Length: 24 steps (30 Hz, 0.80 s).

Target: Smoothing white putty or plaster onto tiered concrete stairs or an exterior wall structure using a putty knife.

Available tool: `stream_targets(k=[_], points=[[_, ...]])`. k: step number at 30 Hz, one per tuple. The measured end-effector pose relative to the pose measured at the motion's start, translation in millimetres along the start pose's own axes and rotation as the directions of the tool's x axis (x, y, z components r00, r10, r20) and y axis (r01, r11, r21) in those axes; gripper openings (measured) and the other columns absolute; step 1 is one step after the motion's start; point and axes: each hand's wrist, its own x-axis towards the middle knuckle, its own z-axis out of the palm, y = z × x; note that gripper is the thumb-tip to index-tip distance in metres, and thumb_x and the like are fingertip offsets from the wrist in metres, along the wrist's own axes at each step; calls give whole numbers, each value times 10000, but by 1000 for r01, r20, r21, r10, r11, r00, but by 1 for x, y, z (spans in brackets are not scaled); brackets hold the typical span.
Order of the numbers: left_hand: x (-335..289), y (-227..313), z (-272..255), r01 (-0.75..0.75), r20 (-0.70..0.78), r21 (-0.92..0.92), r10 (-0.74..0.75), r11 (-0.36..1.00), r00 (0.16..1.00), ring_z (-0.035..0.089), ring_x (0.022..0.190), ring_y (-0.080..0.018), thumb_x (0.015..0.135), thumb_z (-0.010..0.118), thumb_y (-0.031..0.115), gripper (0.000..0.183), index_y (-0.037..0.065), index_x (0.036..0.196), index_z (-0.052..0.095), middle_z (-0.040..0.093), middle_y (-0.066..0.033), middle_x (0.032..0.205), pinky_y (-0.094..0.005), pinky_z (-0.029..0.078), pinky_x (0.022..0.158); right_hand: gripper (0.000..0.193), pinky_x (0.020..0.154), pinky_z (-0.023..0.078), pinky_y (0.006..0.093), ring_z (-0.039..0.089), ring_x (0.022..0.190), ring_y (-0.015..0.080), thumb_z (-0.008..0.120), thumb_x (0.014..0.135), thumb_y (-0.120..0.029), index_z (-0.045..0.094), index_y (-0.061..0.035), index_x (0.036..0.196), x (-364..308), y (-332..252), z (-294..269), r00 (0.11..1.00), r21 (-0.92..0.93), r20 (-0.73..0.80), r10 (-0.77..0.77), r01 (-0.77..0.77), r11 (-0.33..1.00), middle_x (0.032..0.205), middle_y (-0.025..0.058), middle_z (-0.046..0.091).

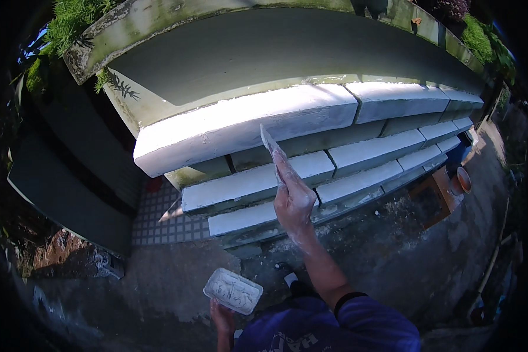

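My right hand [294, 202] is closed around a putty knife [268, 141], its blade pointing up and away. The blade's tip lies against, or just in front of, the front face of the top white ledge [246, 120]; I cannot tell which. White smears cover my fingers and wrist. Lower down, my left hand [222, 315] grips the near side of a shallow rectangular tub [233, 291] with white paste spread inside it. The ledge's top is bright white in the sun, while its front face looks greyer and uneven.
Below the ledge run stepped white-topped tiers [264, 186], split by dark gaps. A greenish wall [293, 56] rises behind. At right stand an orange-brown pot [463, 179] and a wooden frame [429, 199]. Tiled floor [152, 220] lies left, beside a dark panel [70, 170].
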Motion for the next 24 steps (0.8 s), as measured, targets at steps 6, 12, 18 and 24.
stream_targets(k=[6, 12, 18, 24], points=[[-8, -5, -16, -40, -43, 2, 40, 999, 998, 604, 1046, -228, 964, 523, 413, 472, 149, 1344, 430, 578, -41, 1212, -421, 501, 784, 387, 883, 521, 354, 655, 1074, 282, 512, 927, 58, 560, 19, 1309, 34, 82, -37, 866, -191, -472, 167, -285, 939, 1248, 212, 622], [-7, 1, 1, -41, -68, 21, 43, 999, 997, 620, 981, -200, 964, 532, 403, 418, 152, 1291, 465, 602, -31, 1134, -408, 514, 719, 606, 1106, 364, 456, 453, 1319, 347, 461, 791, 156, 512, -23, 1367, 10, 57, 30, 983, -285, -183, 25, -77, 956, 1415, 176, 486], [-6, 12, 29, -51, -3, 9, 51, 999, 999, 629, 946, -183, 977, 527, 364, 387, 141, 1287, 467, 613, -28, 1110, -370, 512, 689, 533, 1056, 439, 460, 557, 1227, 325, 516, 773, 163, 620, -39, 1255, -13, 12, 17, 989, 82, 139, -56, 45, 996, 1262, 137, 625], [-20, 19, 42, -77, -48, -48, 75, 996, 996, 641, 916, -173, 979, 517, 377, 395, 142, 1292, 463, 619, -22, 1102, -328, 514, 683, 522, 1047, 430, 462, 497, 1273, 383, 469, 821, 167, 591, -26, 1290, 23, 68, -32, 924, -167, -371, 87, -159, 973, 1320, 217, 562]])
